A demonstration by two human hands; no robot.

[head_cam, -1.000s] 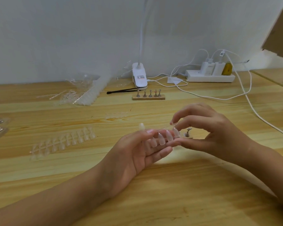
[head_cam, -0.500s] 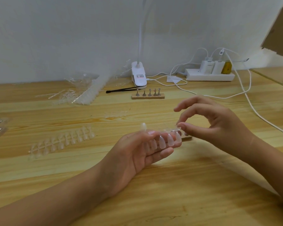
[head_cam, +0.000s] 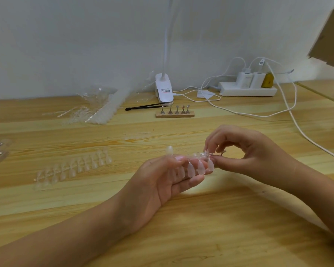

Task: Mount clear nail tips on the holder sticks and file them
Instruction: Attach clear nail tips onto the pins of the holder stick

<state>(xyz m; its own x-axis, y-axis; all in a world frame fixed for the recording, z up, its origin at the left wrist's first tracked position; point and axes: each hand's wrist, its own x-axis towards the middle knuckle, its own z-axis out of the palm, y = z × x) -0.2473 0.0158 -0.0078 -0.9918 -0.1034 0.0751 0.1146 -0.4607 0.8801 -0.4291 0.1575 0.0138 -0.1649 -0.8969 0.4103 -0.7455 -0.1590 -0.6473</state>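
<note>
Right grip is now down on the end of the nail-tip strip; half a second back its fingers were spread just above it. Left grip and the strip sit roughly as before.

Left grip lies palm up, thumb pinning the strip's runner onto the fingers, tips hanging toward us. We read it as a fixture: strip flat and visible so one tip can be picked off. Right grip pinches the strip's end between forefinger and thumb. We cannot tell whether it has the runner or the last tip. Our guess is it's snapping one tip off for mounting. Both grips and the strip are above the worktop, not resting on it.

Around:
- holder base with five sticks, well back by the clip lamp; too small to tell if they're loaded
- one holder stick peeking out behind the right grip's fingers, mostly hidden
- second strip flat on the worktop, left of the left grip
- bags of tips further back, black tool beside the lamp
- power strip and cable at right

We see nothing in the way between the grips and the near stick. The cable trails past the right forearm's far side and could snag on a reach back.
</note>
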